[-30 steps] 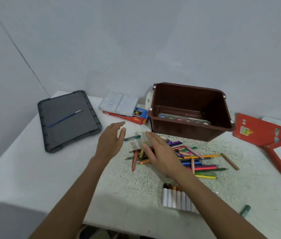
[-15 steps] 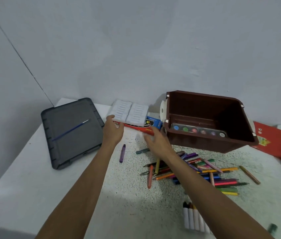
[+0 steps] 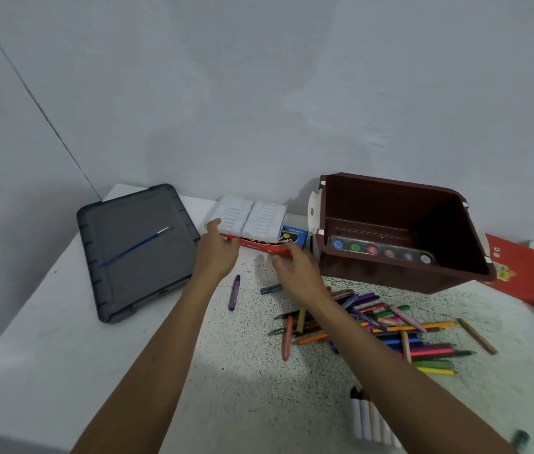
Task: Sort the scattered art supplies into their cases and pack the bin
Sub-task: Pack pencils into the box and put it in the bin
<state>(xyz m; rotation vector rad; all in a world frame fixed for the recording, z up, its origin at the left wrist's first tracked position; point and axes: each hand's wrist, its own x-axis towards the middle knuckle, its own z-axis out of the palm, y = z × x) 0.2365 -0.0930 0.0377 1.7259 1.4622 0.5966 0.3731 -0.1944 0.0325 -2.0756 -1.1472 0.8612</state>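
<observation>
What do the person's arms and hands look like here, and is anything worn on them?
Both forearms are bare down to the bottom edge of the picture, with no sleeves in view. The left grip and right grip are bare hands: no gloves, rings, watch or wristband show. No tape or markings are visible on them.

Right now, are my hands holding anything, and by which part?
Nothing clearly. The left hand is at the left end of the red box; whether it grips cannot be told. The open right hand reaches its front edge.
</observation>
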